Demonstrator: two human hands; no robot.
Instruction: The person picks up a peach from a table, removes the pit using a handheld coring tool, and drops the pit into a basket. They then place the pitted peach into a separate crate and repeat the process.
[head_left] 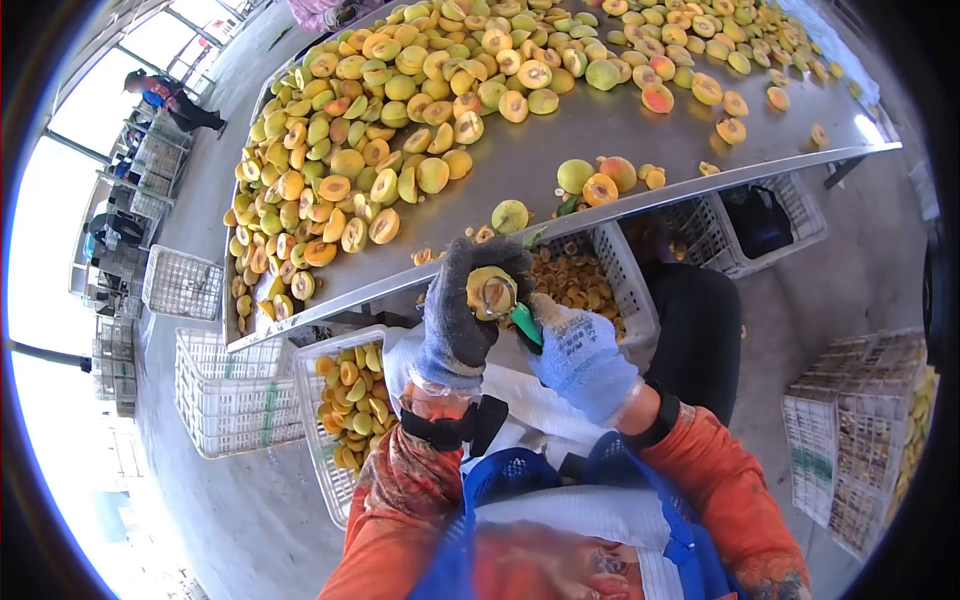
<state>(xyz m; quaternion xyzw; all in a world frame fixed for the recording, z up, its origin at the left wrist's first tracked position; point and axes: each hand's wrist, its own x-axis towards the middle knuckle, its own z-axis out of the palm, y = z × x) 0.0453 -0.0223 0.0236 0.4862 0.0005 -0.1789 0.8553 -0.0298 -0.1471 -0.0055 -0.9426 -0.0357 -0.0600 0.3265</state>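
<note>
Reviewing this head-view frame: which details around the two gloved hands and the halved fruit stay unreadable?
- Working end of the green-handled tool: hidden between the halved yellow fruit and the light blue gloved right hand.
- Back of the fruit: covered by the dark grey gloved left hand.
- White slatted crate of pits: partly hidden behind both hands and the steel table edge.
- Distant person: too small.
</note>
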